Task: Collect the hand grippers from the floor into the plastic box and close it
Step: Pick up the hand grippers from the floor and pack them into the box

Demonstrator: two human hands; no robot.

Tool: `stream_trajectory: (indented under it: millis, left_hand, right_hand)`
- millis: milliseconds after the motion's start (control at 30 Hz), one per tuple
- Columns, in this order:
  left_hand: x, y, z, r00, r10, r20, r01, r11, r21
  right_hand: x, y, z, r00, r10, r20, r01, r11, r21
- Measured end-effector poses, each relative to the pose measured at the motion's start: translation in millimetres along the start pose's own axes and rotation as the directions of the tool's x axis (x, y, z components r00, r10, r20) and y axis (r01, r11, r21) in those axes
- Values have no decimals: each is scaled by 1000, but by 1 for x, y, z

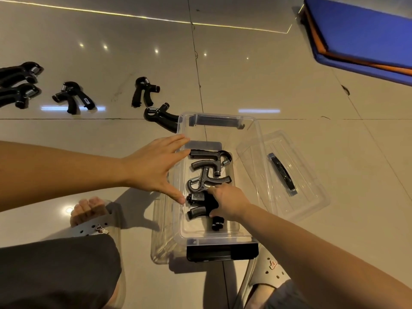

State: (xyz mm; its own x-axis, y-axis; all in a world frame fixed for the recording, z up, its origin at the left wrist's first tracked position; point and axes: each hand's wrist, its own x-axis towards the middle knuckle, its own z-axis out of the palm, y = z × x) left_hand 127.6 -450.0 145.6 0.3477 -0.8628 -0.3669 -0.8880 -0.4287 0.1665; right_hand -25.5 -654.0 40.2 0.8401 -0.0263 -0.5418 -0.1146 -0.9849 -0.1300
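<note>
Black hand grippers; clear plastic box; blue-and-orange mat; beige tiles.

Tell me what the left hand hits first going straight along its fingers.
Probably the plastic box, its left wall at the fingertips of the left hand; if it passes above, the farthest hand gripper inside. Height unclear.

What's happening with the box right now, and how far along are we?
A person crouches over the open plastic box. The left hand, fingers spread, rests against the box's left wall. The right hand grips a hand gripper inside the near end. Two other grippers already lie in the box. Further left on the floor lie several more grippers, one right beside the box. The lid lies on the floor to the right, so the box is not yet closed.
</note>
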Motion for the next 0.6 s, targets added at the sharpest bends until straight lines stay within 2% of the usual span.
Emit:
stream_trajectory:
  millis: [433, 533, 600]
  left_hand:
    - [2, -4, 4, 1000, 5, -10, -5, 1000, -6]
    - [3, -3, 5, 1000, 3, -8, -3, 1000, 1]
    - [3, -4, 4, 1000, 9, -5, -9, 1000, 6]
  right_hand:
    - [1, -3, -4, 999, 4, 43, -5, 999, 38]
    - [1, 1, -9, 997, 14, 77, -23, 992, 120]
    - [-1, 6, -19, 999, 33, 24, -37, 974, 225]
